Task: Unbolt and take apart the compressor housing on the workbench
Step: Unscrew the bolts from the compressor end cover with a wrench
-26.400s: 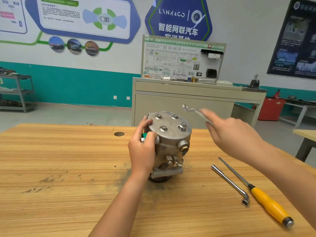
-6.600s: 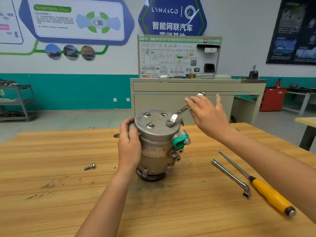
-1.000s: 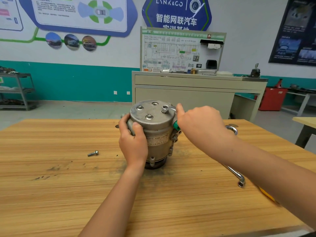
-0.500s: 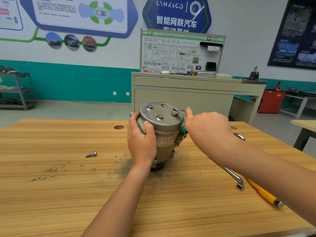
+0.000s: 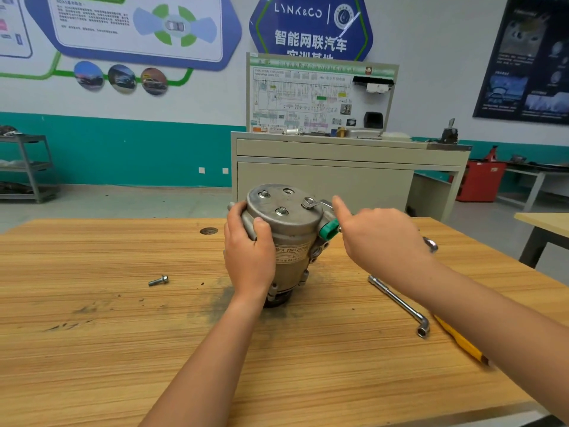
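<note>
The grey metal compressor (image 5: 292, 241) stands upright in the middle of the wooden workbench (image 5: 107, 349), with bolts in its round top cover. My left hand (image 5: 249, 257) grips its left side, thumb over the cover's rim. My right hand (image 5: 378, 238) holds a flat wrench, index finger lying along it. The wrench's ring end (image 5: 309, 203) sits on a bolt at the cover's right edge, and its far end sticks out behind my wrist. A green cap (image 5: 328, 228) shows on the housing below the wrench.
A loose bolt (image 5: 158, 280) lies on the bench to the left. An L-shaped socket wrench (image 5: 400, 303) and a yellow-handled screwdriver (image 5: 458, 343) lie to the right, partly under my right forearm. A beige cabinet (image 5: 338, 180) stands behind the bench.
My right hand has shifted slightly right with the wrench handle, uncovering the green cap. The ring end stays on the same bolt. My left hand keeps its grip on the housing.
</note>
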Demonstrator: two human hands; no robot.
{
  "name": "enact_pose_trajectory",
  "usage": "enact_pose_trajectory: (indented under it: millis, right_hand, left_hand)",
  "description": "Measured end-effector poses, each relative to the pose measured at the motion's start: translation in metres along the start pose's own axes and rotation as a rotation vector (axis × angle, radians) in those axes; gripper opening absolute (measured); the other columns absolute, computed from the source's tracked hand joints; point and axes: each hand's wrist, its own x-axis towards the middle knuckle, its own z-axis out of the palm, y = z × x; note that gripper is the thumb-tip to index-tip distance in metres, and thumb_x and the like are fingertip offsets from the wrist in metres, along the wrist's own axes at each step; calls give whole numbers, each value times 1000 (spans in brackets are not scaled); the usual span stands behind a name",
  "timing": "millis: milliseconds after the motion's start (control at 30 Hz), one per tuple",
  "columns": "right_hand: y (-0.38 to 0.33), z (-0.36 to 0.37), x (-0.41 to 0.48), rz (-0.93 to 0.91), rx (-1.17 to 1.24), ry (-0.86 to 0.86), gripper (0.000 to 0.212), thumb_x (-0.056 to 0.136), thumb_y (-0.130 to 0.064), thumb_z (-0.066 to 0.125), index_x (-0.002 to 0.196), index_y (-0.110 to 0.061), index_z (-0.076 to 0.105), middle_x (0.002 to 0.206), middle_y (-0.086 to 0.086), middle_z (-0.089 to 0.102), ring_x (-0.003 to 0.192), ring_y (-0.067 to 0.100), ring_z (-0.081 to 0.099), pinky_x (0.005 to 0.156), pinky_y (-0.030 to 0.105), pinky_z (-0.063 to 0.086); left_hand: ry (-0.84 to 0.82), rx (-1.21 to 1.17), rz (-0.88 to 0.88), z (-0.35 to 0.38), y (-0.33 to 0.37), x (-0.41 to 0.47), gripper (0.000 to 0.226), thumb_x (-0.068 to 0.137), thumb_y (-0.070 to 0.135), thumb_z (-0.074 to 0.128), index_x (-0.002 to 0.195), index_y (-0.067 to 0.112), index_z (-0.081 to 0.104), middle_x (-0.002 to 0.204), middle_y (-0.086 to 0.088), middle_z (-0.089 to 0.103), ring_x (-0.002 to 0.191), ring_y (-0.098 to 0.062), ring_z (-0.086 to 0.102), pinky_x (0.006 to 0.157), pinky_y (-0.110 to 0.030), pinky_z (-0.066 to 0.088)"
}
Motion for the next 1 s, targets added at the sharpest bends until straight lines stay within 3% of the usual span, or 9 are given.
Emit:
enact_pose_trajectory:
  millis: [133, 233, 367, 500, 567, 600, 700, 833, 1000]
  right_hand:
    - [25, 31, 6, -95, 262, 388, 30, 86, -12, 64, 114, -2, 63, 56, 9, 54, 41, 24, 49, 39, 28, 41]
    - [34, 50, 34, -138, 276, 514, 24, 82, -6, 67, 106, -1, 68, 76, 16, 66, 68, 31, 64, 72, 50, 51]
    - [24, 40, 92, -268, 280, 491, 26, 79, -3, 68, 105, 1, 67, 101, 20, 68, 90, 34, 67, 81, 47, 50]
    - [-2, 22, 114, -334, 281, 518, 23, 66, 9, 74, 88, 7, 69, 91, 21, 70, 62, 34, 67, 55, 35, 53]
    - [-4, 16, 112, -127, 472, 565, 7, 81, 2, 62, 83, 7, 65, 70, 19, 66, 52, 33, 60, 47, 32, 40]
    - [-1, 13, 110, 36, 586, 592, 16, 90, -7, 53, 87, 6, 62, 65, 16, 61, 53, 31, 56, 49, 31, 34]
    - [16, 9, 83, 244, 767, 476, 23, 98, -21, 38, 91, -6, 53, 63, 3, 53, 56, 25, 47, 50, 31, 31]
    - [14, 2, 16, 47, 589, 320, 17, 96, -16, 36, 106, -8, 48, 51, -6, 39, 44, 18, 41, 43, 28, 32]
    - [8, 1, -10, 23, 374, 42, 49, 96, -19, 32, 142, -28, 16, 54, -4, 32, 60, 23, 44, 51, 30, 30]
  left_hand:
    - [-75, -68, -2, -13, -9, 15, 46, 82, 36, 35, 123, 22, 50, 102, 19, 55, 90, 15, 52, 70, -5, 39]
    - [-121, -104, 7, -20, -14, 26, 38, 83, 33, 35, 116, 25, 52, 98, 24, 55, 87, 23, 51, 66, 1, 37]
    - [-162, -98, 15, -25, -19, 35, 24, 94, 23, 38, 113, 29, 51, 100, 25, 55, 87, 24, 50, 67, 2, 37]
    - [-154, -77, 8, -28, -24, 37, 25, 101, 12, 36, 113, 28, 50, 100, 25, 55, 87, 25, 50, 67, 2, 37]
    - [-141, -69, 6, -30, -26, 37, 25, 101, 14, 35, 113, 30, 50, 100, 26, 53, 88, 26, 49, 68, 2, 38]
    - [-136, -68, 4, -31, -27, 38, 25, 102, 14, 34, 113, 31, 49, 101, 26, 53, 88, 26, 48, 69, 2, 38]
    - [-121, -71, 1, -29, -26, 35, 24, 102, 15, 35, 114, 30, 49, 100, 27, 52, 88, 27, 48, 68, 2, 38]
    - [-123, -66, 18, -26, -23, 30, 22, 100, 22, 37, 116, 28, 49, 98, 27, 52, 85, 27, 48, 64, 2, 37]
    - [-134, -72, 17, -22, -17, 28, 30, 93, 30, 36, 118, 25, 50, 96, 26, 53, 83, 27, 48, 63, 2, 36]
